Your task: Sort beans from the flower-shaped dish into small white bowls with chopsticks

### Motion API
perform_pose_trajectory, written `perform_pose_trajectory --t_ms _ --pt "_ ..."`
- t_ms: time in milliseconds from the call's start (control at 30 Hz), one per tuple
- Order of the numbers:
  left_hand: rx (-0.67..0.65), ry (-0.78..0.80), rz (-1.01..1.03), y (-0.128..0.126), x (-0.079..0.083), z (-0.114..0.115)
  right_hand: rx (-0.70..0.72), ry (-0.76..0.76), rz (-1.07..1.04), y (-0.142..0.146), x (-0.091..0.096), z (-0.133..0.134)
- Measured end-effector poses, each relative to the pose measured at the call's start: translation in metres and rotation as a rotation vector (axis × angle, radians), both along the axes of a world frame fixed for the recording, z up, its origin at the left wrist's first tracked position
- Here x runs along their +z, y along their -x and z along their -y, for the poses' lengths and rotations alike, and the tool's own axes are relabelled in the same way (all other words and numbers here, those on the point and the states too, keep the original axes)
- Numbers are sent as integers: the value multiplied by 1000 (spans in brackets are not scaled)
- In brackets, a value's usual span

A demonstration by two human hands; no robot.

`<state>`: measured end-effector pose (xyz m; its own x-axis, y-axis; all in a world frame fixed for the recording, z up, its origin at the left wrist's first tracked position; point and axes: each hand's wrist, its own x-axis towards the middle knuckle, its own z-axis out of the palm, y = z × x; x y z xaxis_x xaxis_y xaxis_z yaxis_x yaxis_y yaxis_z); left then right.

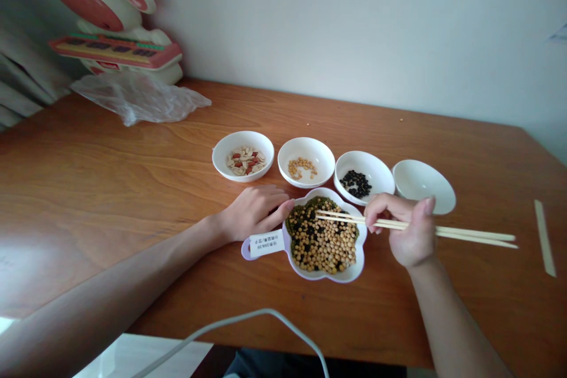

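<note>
The right hand (410, 236) is closed round wooden chopsticks (469, 234), their tips over the beans (323, 245) in the flower-shaped bowl (354, 271) mid-desk (133, 177). The left hand (252, 212) lies flat and open at the bowl's nine o'clock. The beans look hard, light and slippery — best pinched across the middle.

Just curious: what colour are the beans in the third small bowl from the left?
Black beans, seen in the head view.

1. Beyond both hands: row of small bowls (310, 147) bars the way
2. Between left hand (252, 212) and right hand (410, 236): bean dish (359, 260) fills the gap
3. Right of right hand: chopsticks (478, 235) jut out
4. Left of left hand: table (133, 189) open
</note>
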<state>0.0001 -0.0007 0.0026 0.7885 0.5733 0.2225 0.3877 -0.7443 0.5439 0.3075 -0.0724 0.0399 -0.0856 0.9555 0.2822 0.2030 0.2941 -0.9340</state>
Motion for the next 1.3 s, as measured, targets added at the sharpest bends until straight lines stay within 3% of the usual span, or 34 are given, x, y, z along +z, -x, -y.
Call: perform_pose_trajectory --t_ms 400,867,1300 --pt "-1 2 -2 0 0 -1 -30 53 20 -16 10 -3" --pt "2 20 -12 0 -2 -1 -23 119 71 -17 3 0" --pt "4 24 -10 0 -1 0 -34 65 108 -20 -9 3"
